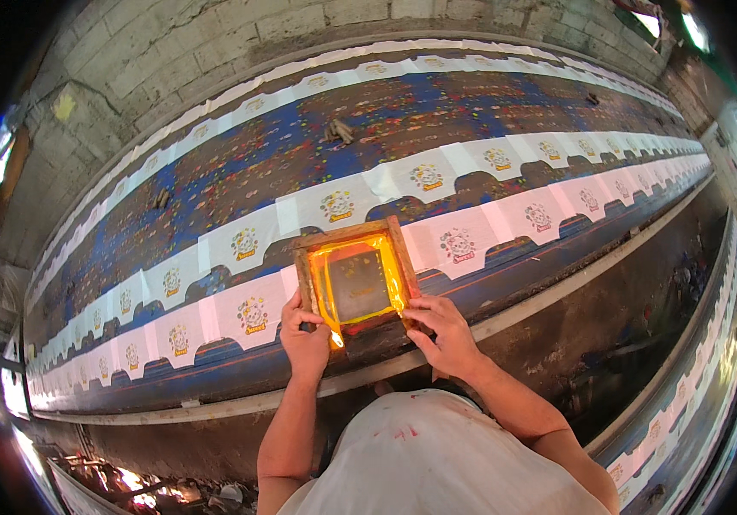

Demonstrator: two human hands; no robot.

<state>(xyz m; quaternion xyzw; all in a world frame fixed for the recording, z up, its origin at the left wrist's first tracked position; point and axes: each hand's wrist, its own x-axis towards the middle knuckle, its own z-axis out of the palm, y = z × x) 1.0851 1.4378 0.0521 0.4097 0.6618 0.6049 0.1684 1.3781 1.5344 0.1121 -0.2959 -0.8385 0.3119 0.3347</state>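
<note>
A small wooden printing frame [356, 279] with orange-yellow tape round its grey mesh lies flat on a long table [437, 313], set over one pale cloth piece in the nearest row, between a printed white piece [253, 313] on its left and a printed pink piece [459, 245] on its right. The left hand [304, 335] closes round the frame's near left corner, fingers curled over the wooden edge, and the right hand [440, 330] grips the near right corner, thumb and fingers pinched on the wood; both are holding the frame, neither is spread wide. The main risk here looks like a smeared or doubled print: if one hand presses or lifts sooner than the other, the frame can pivot on the cloth and drag wet colour sideways. A frame set slightly askew would probably put the picture off centre compared with the neighbouring pieces. Glistening orange shows at the near left corner just by the left thumb, so a slip of the fingers could carry colour onto the wood, the hands or the next cloth. The cloth under the frame is hidden, so whether it lies smooth cannot be told; a fold there would likely leave a gap in the print. The table's stained blue surface [300, 150] beyond could also mark any piece that shifts off its row.
</note>
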